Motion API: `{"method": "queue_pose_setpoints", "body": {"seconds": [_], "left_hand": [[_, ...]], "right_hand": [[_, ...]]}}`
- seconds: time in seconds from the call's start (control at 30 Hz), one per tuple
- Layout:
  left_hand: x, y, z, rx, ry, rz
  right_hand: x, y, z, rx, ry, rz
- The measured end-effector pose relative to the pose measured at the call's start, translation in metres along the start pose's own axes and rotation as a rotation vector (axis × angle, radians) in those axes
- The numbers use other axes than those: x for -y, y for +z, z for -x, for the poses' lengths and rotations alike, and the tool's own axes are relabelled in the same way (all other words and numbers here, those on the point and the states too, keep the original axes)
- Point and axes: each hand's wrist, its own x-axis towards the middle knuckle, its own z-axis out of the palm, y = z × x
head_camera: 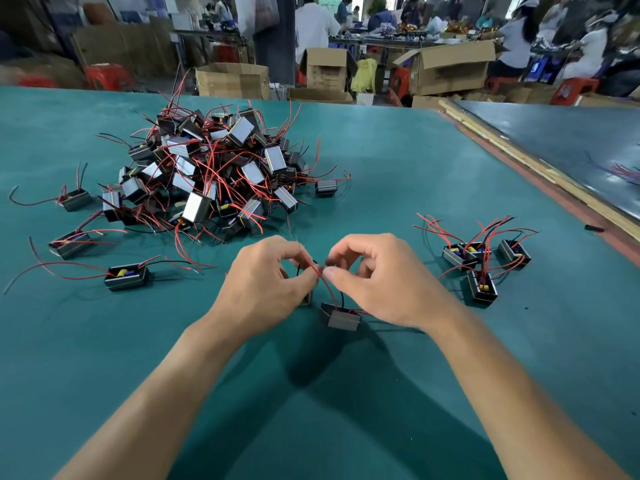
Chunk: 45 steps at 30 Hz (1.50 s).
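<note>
Progress, seemingly early: fingers of left hand (pixel 266 285) and right hand (pixel 377 282) pinch the red lead (pixel 327 285) of a module (pixel 341 319); four modules (pixel 481 268) lie right of it, large pile (pixel 214 171) behind-left awaits.

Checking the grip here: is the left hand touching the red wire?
Touching. The head view shows the left hand pinching the red wire between thumb and forefinger.

The left hand (pixel 266 284) and right hand (pixel 384 285) meet over the green surface (pixel 398 174), fingers (pixel 308 277) pinching a red wire (pixel 329 289). It runs down to a grey module (pixel 341 319). A wired pile (pixel 214 168) lies beyond, with four modules (pixel 483 266) to the right.
</note>
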Motion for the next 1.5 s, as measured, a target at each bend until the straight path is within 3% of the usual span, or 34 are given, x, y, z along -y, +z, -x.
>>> {"method": "queue_pose_setpoints", "body": {"seconds": [0.27,0.57,0.97,1.5], "left_hand": [[0.001,-0.003,-0.002,-0.068,0.106,-0.057],[0.003,-0.004,-0.004,0.089,-0.020,0.149],[-0.003,-0.010,-0.007,0.109,-0.165,0.510],[-0.006,-0.009,-0.005,0.102,-0.131,0.510]], "right_hand": [[-0.004,0.009,-0.003,0.025,0.000,0.057],[0.002,0.010,-0.001,-0.021,-0.047,0.014],[0.001,0.016,-0.001,0.055,0.001,0.093],[0.007,0.014,0.001,0.047,-0.023,0.164]]}}
